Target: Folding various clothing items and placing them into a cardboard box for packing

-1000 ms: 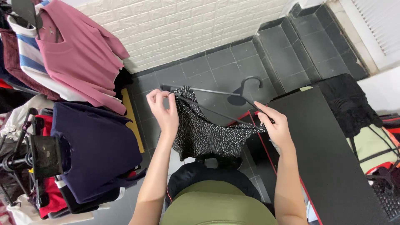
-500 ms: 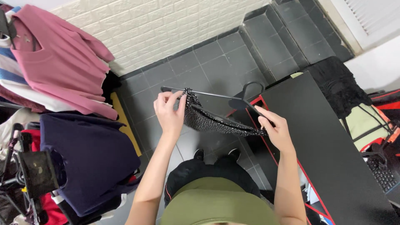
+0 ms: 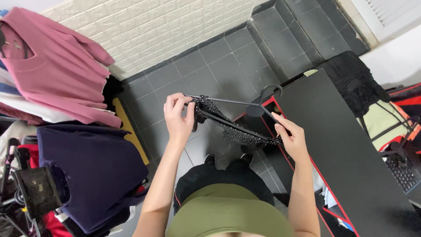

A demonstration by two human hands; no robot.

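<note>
I hold a black hanger [image 3: 252,108] level in front of me, its hook pointing away. A black garment with small white dots [image 3: 237,134] is draped over its lower bar. My left hand [image 3: 177,116] pinches the hanger's left end and the garment's edge there. My right hand [image 3: 289,137] grips the right end of the hanger together with the cloth. Below my arms I see my green top and black trousers.
A black desk with a red edge [image 3: 346,153] runs along my right, with black cloth [image 3: 353,85] heaped at its far end. On my left hang a pink top [image 3: 48,70] and a navy top [image 3: 87,171]. Dark floor tiles [image 3: 210,66] meet a white brick wall ahead.
The garment hung down long from the hanger a second ago; now it is gathered up tight along the bar. Both hands have risen and the hanger lies flatter.
</note>
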